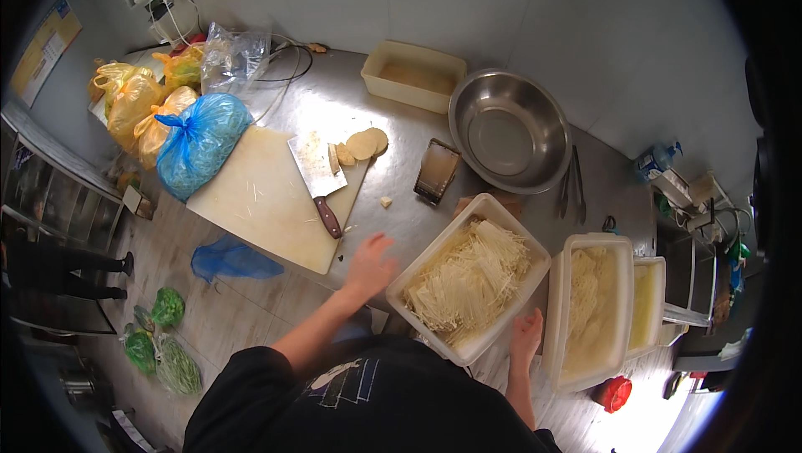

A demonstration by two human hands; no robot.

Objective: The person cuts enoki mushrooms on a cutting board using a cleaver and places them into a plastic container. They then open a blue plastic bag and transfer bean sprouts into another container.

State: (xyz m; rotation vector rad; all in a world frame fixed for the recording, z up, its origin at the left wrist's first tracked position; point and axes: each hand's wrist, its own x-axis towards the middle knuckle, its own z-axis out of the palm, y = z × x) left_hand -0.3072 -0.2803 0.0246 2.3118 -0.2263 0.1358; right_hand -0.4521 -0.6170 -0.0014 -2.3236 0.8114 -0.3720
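Note:
A white plastic tub (410, 340) heaped with enoki mushrooms (470, 280) stands at the steel table's front edge before me. My left hand (371, 268) is just left of it, fingers spread and slightly blurred, holding nothing. On the other side my right hand (526, 332) hangs close to the tub's right wall with loosely bent fingers and nothing in them; a small gap appears between hand and tub. To the left, a cleaver (319, 168) with a brown handle lies on a white cutting board (250, 202), beside round tan slices (362, 144).
Behind the tub are a smartphone (437, 171), a steel basin (501, 139), tongs (573, 190) and a cream bin (413, 77). A tub of pale strands in liquid (595, 315) sits right. Bagged produce (203, 139) crowds the left; a person's legs (94, 265) show far left.

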